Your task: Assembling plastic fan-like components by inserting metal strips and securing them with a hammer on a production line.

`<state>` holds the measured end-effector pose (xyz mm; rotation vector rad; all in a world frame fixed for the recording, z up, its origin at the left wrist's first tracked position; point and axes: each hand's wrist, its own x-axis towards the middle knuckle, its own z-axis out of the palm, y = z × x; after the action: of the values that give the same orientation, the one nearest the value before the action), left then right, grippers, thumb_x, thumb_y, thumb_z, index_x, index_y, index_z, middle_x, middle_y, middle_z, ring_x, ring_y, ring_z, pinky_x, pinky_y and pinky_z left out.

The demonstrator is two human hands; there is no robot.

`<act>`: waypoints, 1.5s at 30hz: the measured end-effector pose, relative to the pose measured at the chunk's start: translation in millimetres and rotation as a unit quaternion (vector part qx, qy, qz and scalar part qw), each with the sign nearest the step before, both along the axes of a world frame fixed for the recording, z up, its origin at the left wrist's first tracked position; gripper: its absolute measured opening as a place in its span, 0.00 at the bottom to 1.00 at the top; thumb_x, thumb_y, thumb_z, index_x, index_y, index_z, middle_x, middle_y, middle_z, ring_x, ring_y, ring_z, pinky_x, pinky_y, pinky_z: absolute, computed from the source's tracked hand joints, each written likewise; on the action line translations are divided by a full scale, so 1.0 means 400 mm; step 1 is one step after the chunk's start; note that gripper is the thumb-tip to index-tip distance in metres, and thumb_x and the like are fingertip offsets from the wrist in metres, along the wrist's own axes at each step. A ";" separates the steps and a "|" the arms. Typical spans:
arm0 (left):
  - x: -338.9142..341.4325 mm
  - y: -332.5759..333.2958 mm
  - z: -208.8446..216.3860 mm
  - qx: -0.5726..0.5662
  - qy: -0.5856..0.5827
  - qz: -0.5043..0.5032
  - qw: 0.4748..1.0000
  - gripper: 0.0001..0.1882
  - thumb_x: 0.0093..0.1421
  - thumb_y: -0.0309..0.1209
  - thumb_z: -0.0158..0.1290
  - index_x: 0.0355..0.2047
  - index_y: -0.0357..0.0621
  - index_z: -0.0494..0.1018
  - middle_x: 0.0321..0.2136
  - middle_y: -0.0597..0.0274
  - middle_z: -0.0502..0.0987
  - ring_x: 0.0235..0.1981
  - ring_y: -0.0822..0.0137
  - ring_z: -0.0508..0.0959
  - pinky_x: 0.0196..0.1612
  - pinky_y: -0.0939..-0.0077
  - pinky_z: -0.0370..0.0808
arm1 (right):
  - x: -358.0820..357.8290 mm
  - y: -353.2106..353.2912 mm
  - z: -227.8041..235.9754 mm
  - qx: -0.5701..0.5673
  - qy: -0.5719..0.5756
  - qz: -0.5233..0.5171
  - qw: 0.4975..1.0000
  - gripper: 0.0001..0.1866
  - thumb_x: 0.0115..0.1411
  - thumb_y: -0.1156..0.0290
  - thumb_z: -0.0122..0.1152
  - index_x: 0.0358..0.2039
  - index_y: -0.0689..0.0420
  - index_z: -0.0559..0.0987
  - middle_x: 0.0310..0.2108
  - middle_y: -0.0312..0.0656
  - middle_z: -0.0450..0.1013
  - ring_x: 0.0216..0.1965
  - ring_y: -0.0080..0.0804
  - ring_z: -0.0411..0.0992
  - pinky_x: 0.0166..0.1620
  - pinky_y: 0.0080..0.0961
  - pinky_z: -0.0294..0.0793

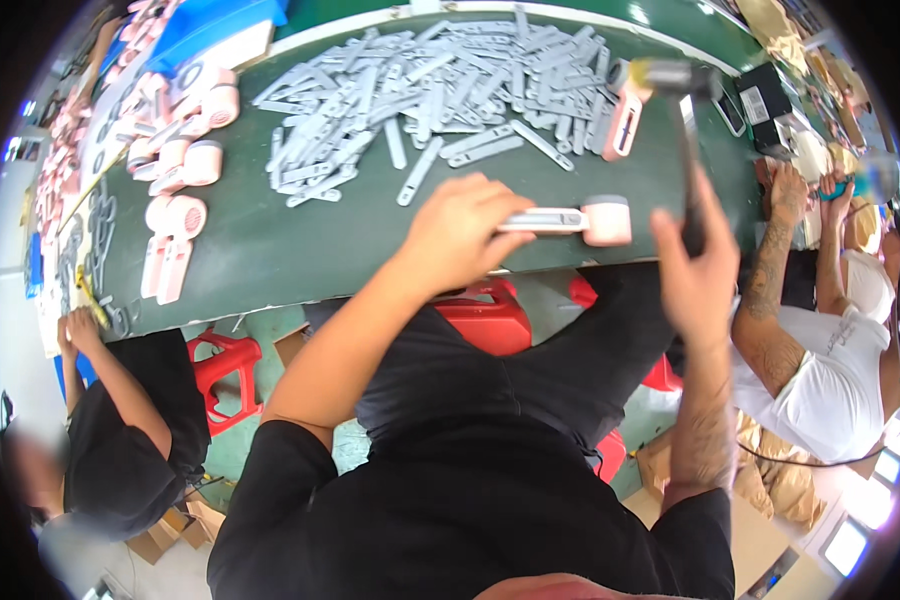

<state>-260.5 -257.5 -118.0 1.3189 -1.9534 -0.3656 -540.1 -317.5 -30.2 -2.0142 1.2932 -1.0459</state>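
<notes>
A: Who is at the centre?
B: A worker in a black shirt, seated at a green tabletop [370, 240], left hand [460, 235] clamped on the handle of a pink gadget [604, 222], thumb below and fingers above.

A: Where exactly is the gadget?
B: At two o'clock, near the tabletop's close edge, its round head pointing toward three. Whether it touches the surface, I cannot tell.

A: And the right hand [697, 280]?
B: At three o'clock, closed around the handle of a hammer [689, 150], its blurred head up between one and two, yellow at one end and dark at the other.

A: What lies about them?
B: A heap of grey strips [440, 95] at twelve o'clock, a pink piece [624, 125] beside its right edge, more pink gadgets [177, 215] in a row at ten, and a blue bin [210, 35] at eleven.

A: Others present?
B: A co-worker in black [130, 450] at eight o'clock and another in white [810, 375] past three. A red stool [228, 380] stands at eight.
</notes>
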 end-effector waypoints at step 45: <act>-0.123 -0.025 0.068 0.017 0.060 -0.005 0.998 0.11 0.65 0.21 0.64 0.47 0.44 0.88 0.30 0.60 0.77 0.36 0.58 0.77 0.42 0.65 0.75 | 0.048 -0.008 -0.136 0.118 0.048 -0.111 0.986 0.28 0.54 0.49 0.83 0.47 0.56 0.86 0.38 0.45 0.78 0.42 0.48 0.81 0.45 0.44 0.81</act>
<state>-309.8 -267.5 -90.7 1.2783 -1.8627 -0.4735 -520.8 -320.5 -84.6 -1.7918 1.6414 -0.8529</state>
